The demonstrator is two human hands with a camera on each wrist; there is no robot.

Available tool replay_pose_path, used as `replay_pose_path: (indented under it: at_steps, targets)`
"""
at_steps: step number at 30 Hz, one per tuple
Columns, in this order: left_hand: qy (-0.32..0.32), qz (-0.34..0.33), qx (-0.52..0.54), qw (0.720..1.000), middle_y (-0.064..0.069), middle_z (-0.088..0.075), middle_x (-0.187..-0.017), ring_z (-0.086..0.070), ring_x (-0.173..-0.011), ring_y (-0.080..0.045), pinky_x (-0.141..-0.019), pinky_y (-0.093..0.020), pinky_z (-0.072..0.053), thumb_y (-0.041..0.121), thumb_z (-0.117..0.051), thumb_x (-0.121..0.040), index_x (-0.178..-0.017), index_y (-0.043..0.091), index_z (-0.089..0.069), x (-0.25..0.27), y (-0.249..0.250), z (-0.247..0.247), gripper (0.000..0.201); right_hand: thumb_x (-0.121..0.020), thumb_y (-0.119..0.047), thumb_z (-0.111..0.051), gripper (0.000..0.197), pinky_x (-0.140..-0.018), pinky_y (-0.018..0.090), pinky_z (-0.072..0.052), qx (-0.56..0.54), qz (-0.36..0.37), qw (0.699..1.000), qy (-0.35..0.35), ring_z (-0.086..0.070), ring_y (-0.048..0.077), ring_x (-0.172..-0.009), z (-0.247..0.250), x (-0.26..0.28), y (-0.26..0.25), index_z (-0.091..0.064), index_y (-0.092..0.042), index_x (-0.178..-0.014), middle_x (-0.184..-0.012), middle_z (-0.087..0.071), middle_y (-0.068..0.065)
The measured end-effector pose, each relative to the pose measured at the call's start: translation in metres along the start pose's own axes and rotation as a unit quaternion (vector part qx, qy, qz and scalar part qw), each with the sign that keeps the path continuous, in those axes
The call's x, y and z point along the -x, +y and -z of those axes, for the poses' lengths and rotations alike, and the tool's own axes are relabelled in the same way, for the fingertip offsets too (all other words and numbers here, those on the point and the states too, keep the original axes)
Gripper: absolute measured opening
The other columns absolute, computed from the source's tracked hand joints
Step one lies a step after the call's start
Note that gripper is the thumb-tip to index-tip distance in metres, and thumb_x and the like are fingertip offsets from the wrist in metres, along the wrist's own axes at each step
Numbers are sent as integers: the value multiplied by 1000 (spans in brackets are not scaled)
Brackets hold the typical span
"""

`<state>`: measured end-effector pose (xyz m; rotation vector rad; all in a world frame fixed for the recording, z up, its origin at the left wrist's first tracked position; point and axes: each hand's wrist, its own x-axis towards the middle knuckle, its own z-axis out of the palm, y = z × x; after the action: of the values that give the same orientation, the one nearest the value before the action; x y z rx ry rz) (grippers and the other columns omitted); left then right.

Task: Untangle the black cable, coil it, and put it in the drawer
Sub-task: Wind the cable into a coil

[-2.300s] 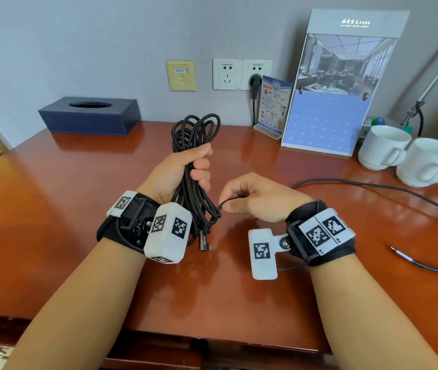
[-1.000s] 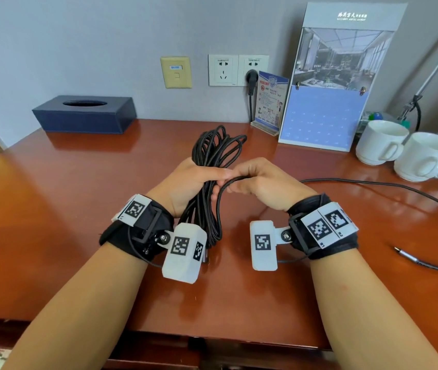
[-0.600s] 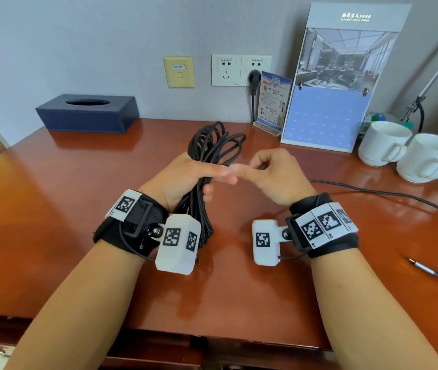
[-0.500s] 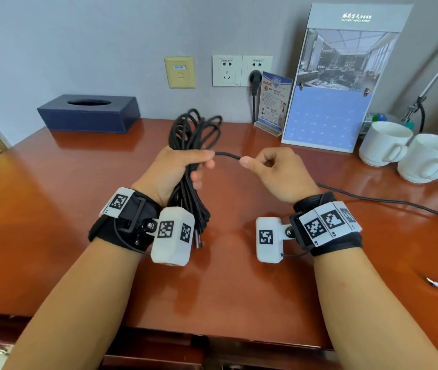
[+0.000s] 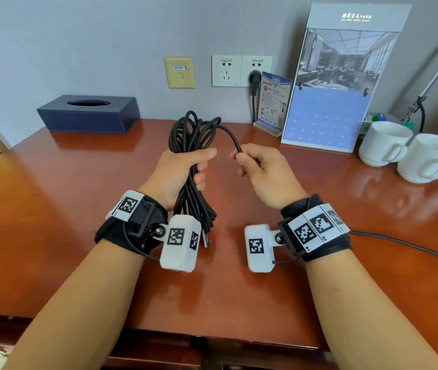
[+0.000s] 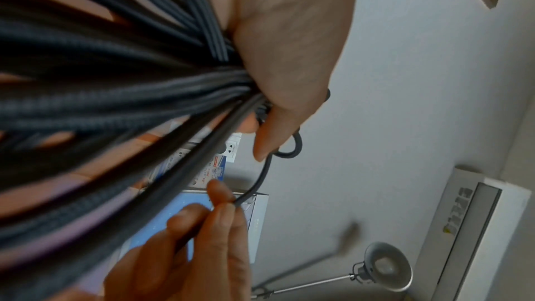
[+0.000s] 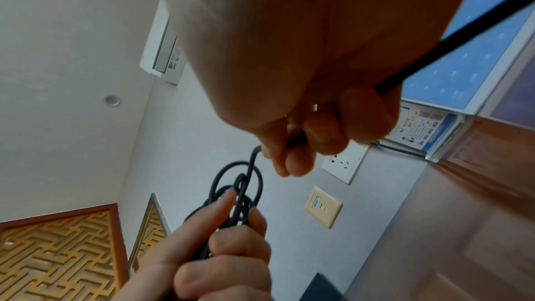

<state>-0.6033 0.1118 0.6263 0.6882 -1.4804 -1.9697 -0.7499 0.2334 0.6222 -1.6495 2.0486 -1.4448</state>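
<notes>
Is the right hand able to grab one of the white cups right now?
Probably not yet: the right hand is pinching the black cable. The white cups stand apart to its right, with bare desk between.

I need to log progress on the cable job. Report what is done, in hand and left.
Done: most of the black cable is gathered in loops gripped by the left hand.
In hand: the right hand pinches the next strand.
Left: a loose tail lies on the desk; no drawer is seen open.
</notes>
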Motion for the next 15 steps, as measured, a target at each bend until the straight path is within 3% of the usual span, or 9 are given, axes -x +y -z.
replay_pose_path:
  at_steps: [4,6,8,11,15]
  targets:
    - [-20,19,-30,999,2,-41,-54,-37,-41,-13,-43,-24,-34,5,-67,-89,-81,14,-61,3,-4,-9,14,-102,-18,-51,21,-61,11,-37,-34,22,999,13,-51,-1,-56,-5,1,-3,-72,-17,-105,-69,-62,-7]
    - [-22,37,-30,999,3,-40,-53,-37,-41,-12,-43,-23,-34,6,-68,-90,-80,15,-61,4,-7,-12,15,-102,-16,-49,22,-70,21,-44,-14,51,999,-3,-57,7,-70,-9,1,-6,-70,-15,-103,-77,-64,0]
    - [-18,53,-9,998,3,-38,-53,-36,-41,-11,-43,-22,-33,9,-68,-91,-80,17,-60,4,-10,-15,15,-101,-8,-44,21,-76,29,-42,27,68,997,-25,-53,21,-79,-13,0,-8,-66,-5,-99,-85,-59,9]
    - [26,52,61,996,5,-37,-53,-33,-40,-10,-41,-21,-31,12,-66,-93,-82,17,-58,1,-8,-12,14,-98,2,-40,33,-79,25,-40,57,49,997,-34,-50,18,-80,-15,-2,-8,-62,-8,-120,-93,-52,11]
    - [111,32,176,978,6,-35,-52,-30,-39,-10,-40,-20,-30,16,-68,-92,-73,18,-54,-10,-2,1,23,-101,-5,-38,45,-79,26,-49,43,-12,997,-58,-53,8,-67,-13,0,-5,-56,-24,-138,-87,-61,-4]
